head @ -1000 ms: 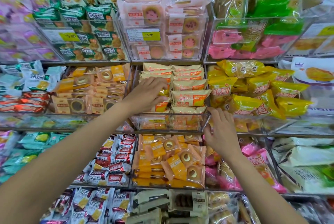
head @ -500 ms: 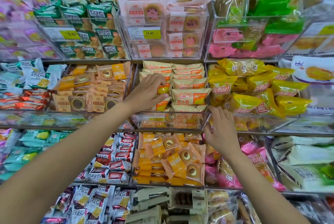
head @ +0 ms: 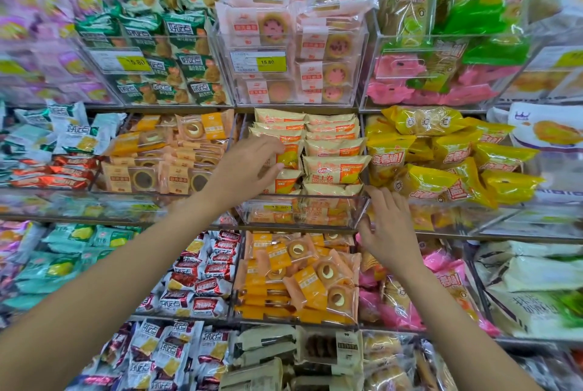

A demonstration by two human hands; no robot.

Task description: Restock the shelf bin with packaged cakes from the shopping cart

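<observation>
Beige and orange packaged cakes (head: 335, 166) lie stacked in two columns in a clear plastic shelf bin (head: 318, 215) on the middle shelf. My left hand (head: 249, 166) reaches into the bin's left column. Its fingers lie over one packaged cake (head: 289, 157) and the thumb sits under it, pinching that pack's end. My right hand (head: 389, 226) rests against the bin's front right corner, fingers straight up along the side wall and thumb at the front face. The shopping cart is out of view.
Neighbouring clear bins hold orange ring-cake packs (head: 170, 166) on the left and yellow snack bags (head: 441, 170) on the right. Pink tart packs (head: 293, 53) fill the bin above. Orange ring cakes (head: 299, 277) fill the bin below. Shelf edges run across at each level.
My left hand has slid slightly left and down on the left column and its fingers have spread around one pack. My right hand has stayed at the bin's corner.
</observation>
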